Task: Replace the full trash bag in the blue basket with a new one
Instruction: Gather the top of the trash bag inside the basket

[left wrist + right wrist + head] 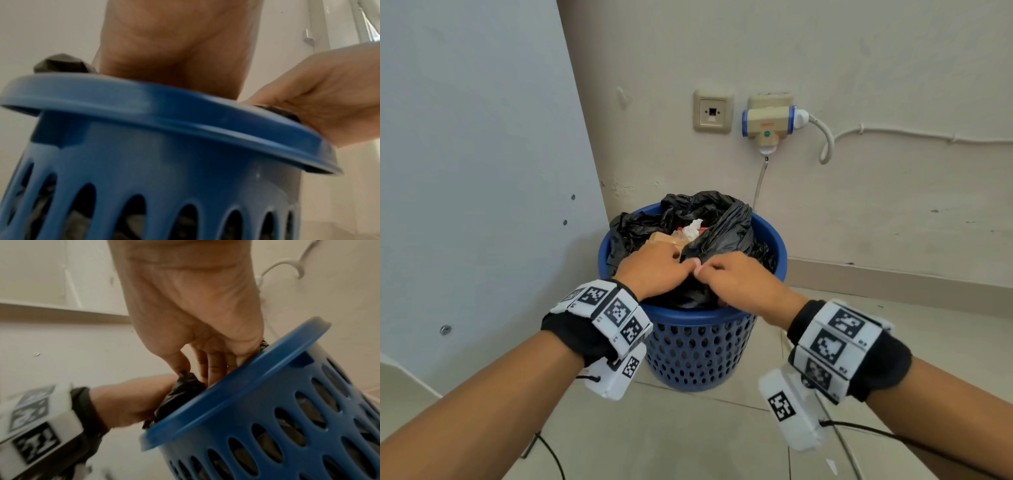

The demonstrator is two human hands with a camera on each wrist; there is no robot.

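Pale tiled floor (688,438) and scuffed wall (859,51) corner; blue basket (698,356) stands there, left hand (654,267) and right hand (739,279) together, both pinching the black bag (722,226).

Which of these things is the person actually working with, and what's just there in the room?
In use: blue basket, black trash bag, left hand, right hand, both gripping the bag.

Just there: wall socket, plug adapter, white cable.

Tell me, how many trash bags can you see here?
1: a black trash bag sits in the blue basket, its near edge gripped by the left hand and right hand. No new bag shows.
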